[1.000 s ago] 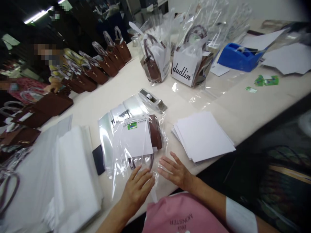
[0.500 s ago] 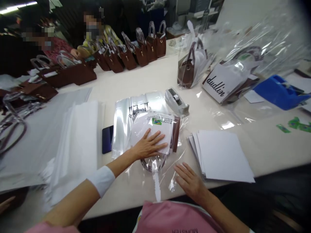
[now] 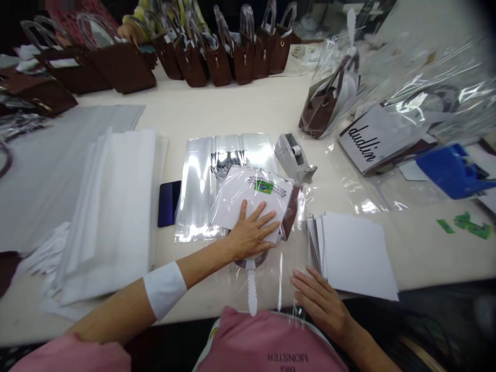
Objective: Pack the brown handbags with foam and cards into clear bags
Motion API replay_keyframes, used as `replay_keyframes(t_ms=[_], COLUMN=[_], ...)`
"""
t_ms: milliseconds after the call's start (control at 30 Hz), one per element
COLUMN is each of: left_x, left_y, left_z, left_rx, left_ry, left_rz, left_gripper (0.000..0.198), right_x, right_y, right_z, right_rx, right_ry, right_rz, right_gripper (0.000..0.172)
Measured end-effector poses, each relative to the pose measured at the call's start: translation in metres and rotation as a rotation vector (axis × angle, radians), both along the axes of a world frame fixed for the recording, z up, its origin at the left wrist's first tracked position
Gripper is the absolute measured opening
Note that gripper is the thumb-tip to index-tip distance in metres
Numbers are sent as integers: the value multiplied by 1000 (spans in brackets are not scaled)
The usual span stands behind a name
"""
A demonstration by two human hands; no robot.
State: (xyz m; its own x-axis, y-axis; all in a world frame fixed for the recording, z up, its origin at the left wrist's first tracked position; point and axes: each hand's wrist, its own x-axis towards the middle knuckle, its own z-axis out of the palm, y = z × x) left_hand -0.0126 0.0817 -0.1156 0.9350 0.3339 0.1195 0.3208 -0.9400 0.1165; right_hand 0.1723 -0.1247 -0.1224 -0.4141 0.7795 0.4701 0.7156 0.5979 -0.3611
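My left hand (image 3: 253, 230) lies flat with spread fingers on a clear plastic bag (image 3: 281, 263). Inside the bag is a brown handbag (image 3: 291, 214) with a white card (image 3: 236, 199) over it, marked by a green sticker (image 3: 263, 186). The handles point toward me, and a white toothed strap (image 3: 251, 289) hangs from them to the table edge. My right hand (image 3: 323, 299) rests by the bag's right side at the front edge, fingers stretched out and holding nothing. Under the handbag's far side lie flat clear plastic bags (image 3: 197, 181).
A grey tape dispenser (image 3: 290, 155) stands behind the bag, and white cards (image 3: 356, 253) are stacked at right. To the left lie a phone (image 3: 166, 204) and white sheets (image 3: 120, 206). Bagged handbags (image 3: 321, 111), a blue dispenser (image 3: 449, 170) and brown handbags (image 3: 217, 67) stand farther off.
The view has tipped down and shifted. My left hand stays spread on the bagged handbag, which is turned slightly. My right hand has moved a little toward the front edge, still with fingers extended.
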Motion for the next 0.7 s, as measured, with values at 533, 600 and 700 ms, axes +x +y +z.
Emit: replay_keyframes(t_ms=[533,600,700], left_x=[-7,-7,-8], left_y=[-10,-11,-12], left_z=[-12,-13,-13], left_rx=[40,34,18], left_ry=[-6,3,14], left_rz=[-121,-137,-140], left_gripper=[68,69,65], right_x=[25,35,43], right_y=[-23,-29,-24], right_z=[-1,-3,-15], right_rx=[-55,-47,34], right_ry=[-167,-200,-243], right_rz=[28,7,-76], right_gripper=[19,21,33])
